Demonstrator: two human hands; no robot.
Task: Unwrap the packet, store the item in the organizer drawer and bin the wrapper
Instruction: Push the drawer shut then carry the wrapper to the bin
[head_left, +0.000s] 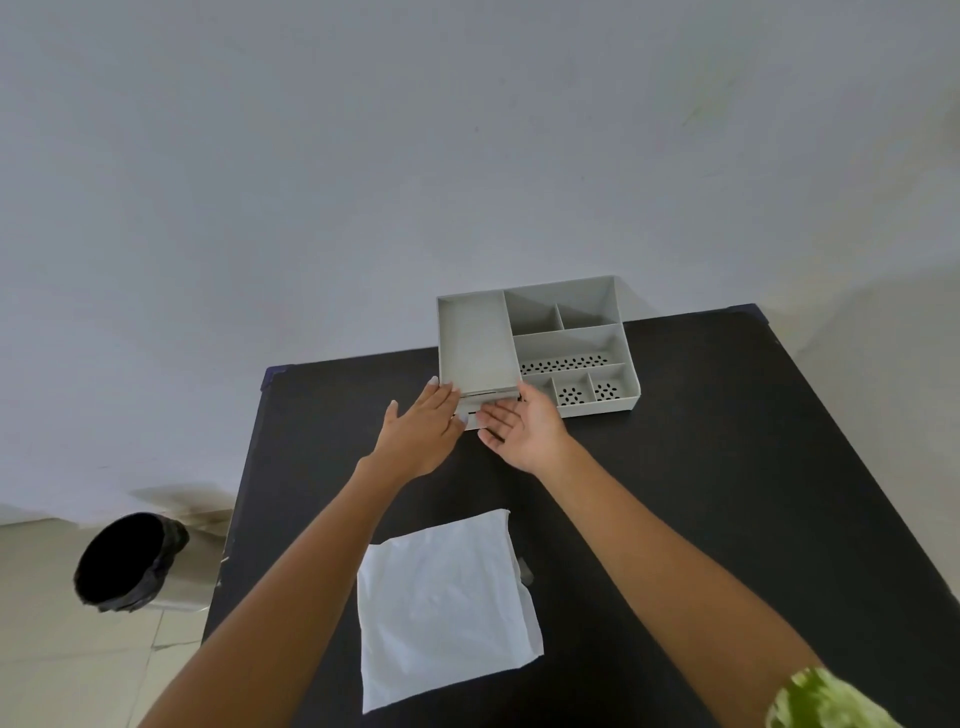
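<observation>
**Both hands at the drawer front**

I see my left hand (422, 426) and right hand (522, 428), fingers spread and empty, against the organizer's (540, 343) drawer (488, 404) near the table's (727, 467) far edge, probably pushing it closed. The wrapper (441, 608) lies flat toward the near edge; the bin (127, 561) waits on the floor to the left.

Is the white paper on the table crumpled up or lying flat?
Lying flat. The white paper is spread open on the black table, its edges and corners showing, with neither hand touching it.
</observation>
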